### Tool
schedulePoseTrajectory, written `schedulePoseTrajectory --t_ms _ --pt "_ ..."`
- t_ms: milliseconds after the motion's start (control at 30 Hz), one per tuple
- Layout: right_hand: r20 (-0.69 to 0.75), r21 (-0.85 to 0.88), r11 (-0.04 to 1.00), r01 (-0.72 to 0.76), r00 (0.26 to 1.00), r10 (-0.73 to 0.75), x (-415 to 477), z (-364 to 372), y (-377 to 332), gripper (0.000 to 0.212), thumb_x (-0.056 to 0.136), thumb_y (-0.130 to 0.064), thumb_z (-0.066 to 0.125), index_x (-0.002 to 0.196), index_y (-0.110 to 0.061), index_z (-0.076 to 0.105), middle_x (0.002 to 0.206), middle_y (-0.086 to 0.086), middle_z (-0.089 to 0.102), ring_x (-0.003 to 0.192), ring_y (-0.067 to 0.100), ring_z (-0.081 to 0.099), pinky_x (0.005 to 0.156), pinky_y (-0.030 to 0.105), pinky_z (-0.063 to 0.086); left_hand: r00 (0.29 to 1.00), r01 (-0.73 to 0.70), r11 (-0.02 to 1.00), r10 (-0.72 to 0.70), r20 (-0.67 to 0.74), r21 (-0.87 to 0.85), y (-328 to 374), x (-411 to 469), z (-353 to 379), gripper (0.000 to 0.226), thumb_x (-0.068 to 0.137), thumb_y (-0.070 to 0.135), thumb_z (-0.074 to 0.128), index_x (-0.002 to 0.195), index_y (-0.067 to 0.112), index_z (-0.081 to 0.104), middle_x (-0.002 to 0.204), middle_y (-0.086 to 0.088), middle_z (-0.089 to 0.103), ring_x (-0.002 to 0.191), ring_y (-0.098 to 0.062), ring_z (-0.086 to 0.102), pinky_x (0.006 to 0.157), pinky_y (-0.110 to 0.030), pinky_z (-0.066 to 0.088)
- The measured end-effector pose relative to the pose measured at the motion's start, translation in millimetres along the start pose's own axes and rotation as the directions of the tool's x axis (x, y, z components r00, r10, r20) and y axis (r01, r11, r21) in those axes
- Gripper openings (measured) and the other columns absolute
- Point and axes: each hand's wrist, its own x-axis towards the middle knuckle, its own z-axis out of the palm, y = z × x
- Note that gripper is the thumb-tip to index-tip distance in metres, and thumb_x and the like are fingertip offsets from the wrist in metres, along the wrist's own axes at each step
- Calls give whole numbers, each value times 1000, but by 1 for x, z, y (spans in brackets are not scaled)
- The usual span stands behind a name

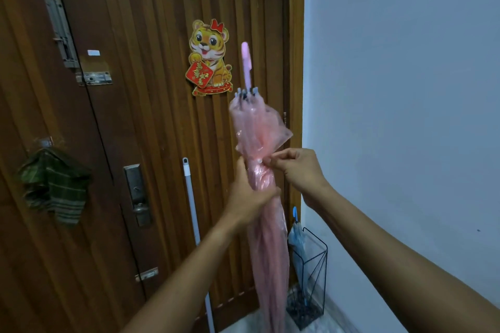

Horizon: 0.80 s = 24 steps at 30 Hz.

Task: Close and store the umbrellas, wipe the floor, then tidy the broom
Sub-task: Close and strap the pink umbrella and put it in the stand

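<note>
A folded pink translucent umbrella (266,227) stands upright in front of me, its pink handle at the top. My left hand (250,197) is wrapped around its gathered canopy at mid-height. My right hand (296,167) pinches the umbrella's small strap at the white snap, just above my left hand. A blue umbrella (297,240) stands closed in a black wire umbrella stand (315,278) in the corner at the lower right. A white broom handle (193,222) leans against the wooden door.
The brown wooden door (140,116) fills the left and centre, with a lock plate (138,194) and a tiger sticker (209,58). A green checked cloth (54,185) hangs from a hook on the left. A white wall (405,89) is on the right.
</note>
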Motion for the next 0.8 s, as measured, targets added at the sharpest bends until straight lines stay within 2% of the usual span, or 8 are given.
schedulePoseTrajectory --t_ms 67,200,333,400,500,567,700,800 --pt "42 -162 987 0 999 7 -3 8 1 9 80 -25 83 78 -16 79 79 -2 77 81 15 75 76 39 63 997 35 999 -35 -62 -6 -10 -3 12 112 76 9 82 155 26 4 147 8 42 130 -11 48 98 -29 47" --pt "156 -266 963 54 988 -12 -1 2 -6 13 80 -27 82 80 -15 79 80 -4 77 84 8 73 82 30 59 985 141 983 -151 -79 -120 -15 7 2 98 81 -4 68 153 33 13 144 -5 46 127 -26 54 97 -44 55" --pt "193 -188 981 46 981 -9 0 -16 -14 19 82 -24 81 86 -6 80 72 -2 74 55 -6 62 51 8 42 984 170 961 -176 -8 -219 1 7 -11 77 74 -11 61 140 23 39 121 -13 56 94 -26 64 62 -30 56" --pt "191 -161 987 14 981 17 0 -22 -13 22 83 -28 80 82 -7 78 63 -6 68 48 1 55 46 10 38 981 180 934 -193 -11 -308 8 6 -11 70 67 -10 60 129 18 47 109 -13 57 80 -23 60 54 -29 51" --pt "229 -88 993 -73 969 91 -1 -27 -5 28 84 -34 78 74 -9 70 50 -10 50 46 7 37 45 18 32 982 182 854 -186 39 -488 9 5 -9 73 56 -5 57 125 15 50 102 -19 54 65 -23 59 52 -33 49" --pt "252 2 994 -108 962 104 -3 -28 -1 27 82 -34 80 78 -10 68 52 -7 44 48 9 33 44 19 29 979 200 787 -188 82 -583 10 5 -4 72 54 -8 54 124 8 45 95 -20 52 56 -22 57 51 -32 49" --pt "342 113 989 -91 939 48 -2 -32 -1 37 78 -34 80 105 -11 71 61 -6 48 54 10 33 48 20 27 952 297 665 -152 265 -686 18 6 0 66 54 -10 45 118 9 42 66 -13 46 43 -18 49 46 -29 48" --pt "436 132 982 -131 898 61 0 -38 2 39 77 -41 84 106 -16 75 83 11 54 70 25 39 65 34 34 893 393 666 -113 435 -634 22 8 -5 52 65 -15 32 111 -1 52 65 -15 51 49 -23 57 59 -35 56"
